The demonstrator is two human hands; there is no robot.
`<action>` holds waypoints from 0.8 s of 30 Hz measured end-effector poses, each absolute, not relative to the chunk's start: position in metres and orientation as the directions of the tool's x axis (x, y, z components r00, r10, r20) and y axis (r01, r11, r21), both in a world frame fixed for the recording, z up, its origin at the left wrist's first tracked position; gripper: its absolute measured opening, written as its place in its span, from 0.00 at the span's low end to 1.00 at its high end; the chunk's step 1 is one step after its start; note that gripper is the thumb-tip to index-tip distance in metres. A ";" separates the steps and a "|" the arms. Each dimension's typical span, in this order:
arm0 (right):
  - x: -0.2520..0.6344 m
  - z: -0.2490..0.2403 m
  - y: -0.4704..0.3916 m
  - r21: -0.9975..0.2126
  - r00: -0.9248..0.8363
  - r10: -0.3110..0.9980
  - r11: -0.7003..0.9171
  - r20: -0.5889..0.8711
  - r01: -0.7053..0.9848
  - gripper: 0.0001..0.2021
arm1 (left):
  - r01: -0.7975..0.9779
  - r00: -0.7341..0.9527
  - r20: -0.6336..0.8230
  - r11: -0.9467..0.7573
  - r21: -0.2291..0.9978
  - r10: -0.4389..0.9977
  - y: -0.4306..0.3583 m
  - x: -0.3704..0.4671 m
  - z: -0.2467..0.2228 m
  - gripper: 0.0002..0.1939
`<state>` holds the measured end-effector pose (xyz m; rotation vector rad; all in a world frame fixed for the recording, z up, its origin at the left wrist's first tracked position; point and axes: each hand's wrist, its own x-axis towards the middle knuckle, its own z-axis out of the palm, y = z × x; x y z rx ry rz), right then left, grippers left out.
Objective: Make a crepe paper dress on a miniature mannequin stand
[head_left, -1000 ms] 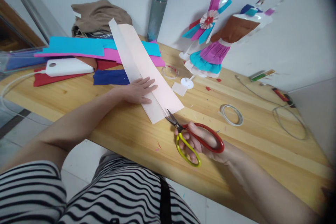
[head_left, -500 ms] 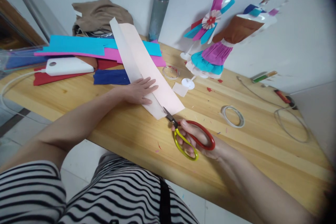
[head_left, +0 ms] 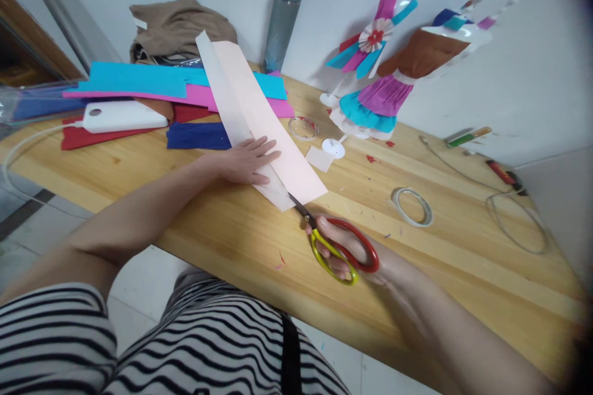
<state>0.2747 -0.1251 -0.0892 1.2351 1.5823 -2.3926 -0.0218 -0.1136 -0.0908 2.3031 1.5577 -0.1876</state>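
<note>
A long pale pink sheet of paper, with a whiter folded strip along its left side, lies slanted across the wooden table. My left hand rests flat on it with the fingers spread. At the sheet's near end are scissors with one red and one yellow handle. My right hand is closed around those handles. The blades look nearly together, their tips at the paper's lower edge beside the fold. Whether paper sits between the blades cannot be made out.
Blue, magenta and red paper strips lie at the left with a white power bank. A thermos and a paper-dressed figure stand along the wall. A tape roll, cable and scraps lie to the right.
The scissor blades have closed from slightly apart, and the yellow handle has swung toward the red one. My left hand and the paper stay in place.
</note>
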 end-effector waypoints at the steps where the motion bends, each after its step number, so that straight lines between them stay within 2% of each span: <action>1: 0.275 -0.089 -0.124 -0.767 -0.701 0.370 -0.496 -0.610 0.407 0.27 | 0.920 0.382 -0.308 -0.329 0.212 0.871 -0.114 -0.021 -0.089 0.39; 11: 0.270 -0.081 -0.120 -0.774 -0.711 0.354 -0.460 -0.608 0.434 0.29 | 0.919 0.384 -0.297 -0.329 0.219 0.874 -0.114 -0.021 -0.092 0.41; 16: 0.264 -0.077 -0.118 -0.769 -0.703 0.343 -0.433 -0.623 0.470 0.31 | 0.909 0.389 -0.242 -0.328 0.257 0.889 -0.115 -0.023 -0.093 0.41; 24: 0.254 -0.076 -0.122 -0.811 -0.721 0.391 -0.399 -0.573 0.428 0.29 | 0.911 0.395 -0.279 -0.335 0.239 0.876 -0.114 -0.025 -0.097 0.44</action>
